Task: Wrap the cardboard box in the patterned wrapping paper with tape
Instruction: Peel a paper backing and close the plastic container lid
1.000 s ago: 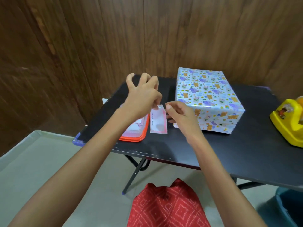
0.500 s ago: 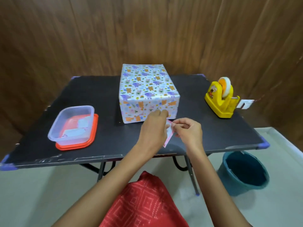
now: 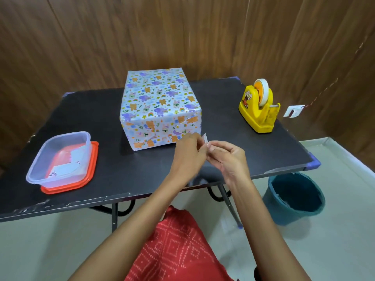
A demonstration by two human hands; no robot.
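Now close together over the near part of the black table (image 3: pixel 125 171), the person's left hand (image 3: pixel 187 155) and right hand (image 3: pixel 229 159) both pinch a small pale slip (image 3: pixel 205 137). Their fingertips curl around it so only a white sliver shows above them. A second ago that slip was a pink-and-white tag held face up beside the clear plastic container (image 3: pixel 60 157) at the left. Since then the hands have carried it rightward and turned it edge-on, just in front of the box (image 3: pixel 162 130). The box sits mid-table, fully covered in the patterned wrapping paper (image 3: pixel 154 94), its end flaps folded flat. The yellow tape dispenser (image 3: pixel 258 108) stands well apart at the right, with no hand on it. Wrapping looks essentially finished. The hands seem to be peeling or readying a label for the box, though the slip is too small to tell.
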